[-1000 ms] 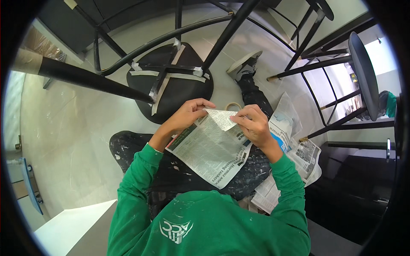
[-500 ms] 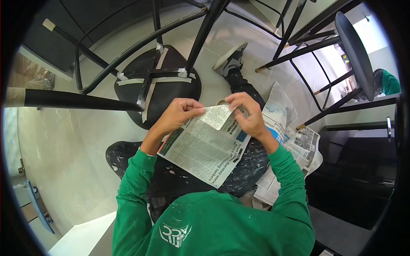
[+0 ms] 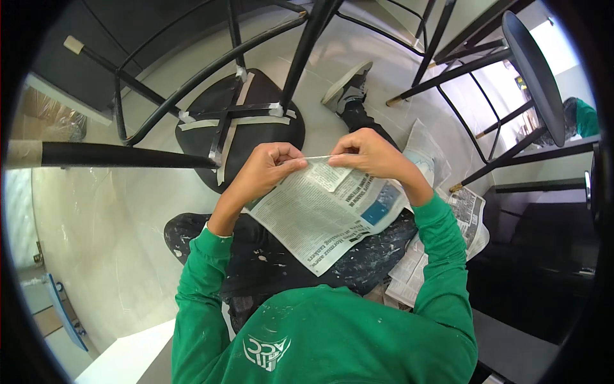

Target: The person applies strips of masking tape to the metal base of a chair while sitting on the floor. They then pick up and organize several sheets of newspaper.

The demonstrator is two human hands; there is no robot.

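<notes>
A sheet of newspaper (image 3: 307, 224) spreads over my lap, its far edge lifted and folded toward me in a small flap. That folded edge runs taut between my two hands. My left hand (image 3: 268, 168) pinches its left end between thumb and fingers. At the other end, my right hand (image 3: 374, 155) pinches the fold the same way. Just beyond my left hand lies the black seat (image 3: 259, 144) of an upturned stool, with strips of masking tape (image 3: 240, 121) around its leg frame.
More newspaper sheets (image 3: 470, 221) lie on the floor to my right. Black stool legs (image 3: 121, 155) cross the left side, and another stool with a round black seat (image 3: 534, 77) stands at right. A glossy black cabinet (image 3: 537, 249) is beside me. My shoe (image 3: 348, 83) rests ahead.
My right hand has shifted from loosely curled fingers to a firm pinch on the fold. The folded edge is now stretched straighter, and the sheet's right side has swung further right.
</notes>
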